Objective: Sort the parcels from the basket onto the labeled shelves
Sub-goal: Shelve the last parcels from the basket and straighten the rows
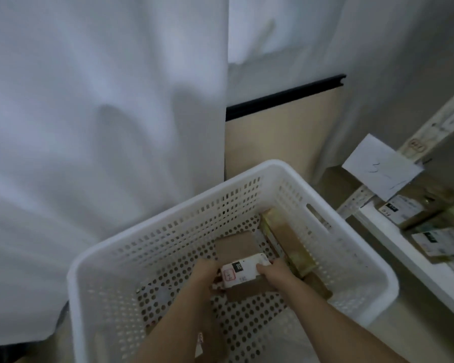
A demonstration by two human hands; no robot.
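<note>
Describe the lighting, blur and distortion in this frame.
Head view: dim, flat, bluish light; the curtain is soft and smeared. Wide-angle bending curves the basket rim and tilts the shelf. The label on the parcel between both hands is too blurred to read.

1. There is a single view, from a wide-angle camera worn on the person's head.
2. It looks forward and steeply down into a white perforated basket (346,221), which fills the lower middle.
3. It sits close: both forearms enter from the bottom edge.
4. A shelf (393,247) runs off the right edge; white fabric (102,113) fills the left.
</note>
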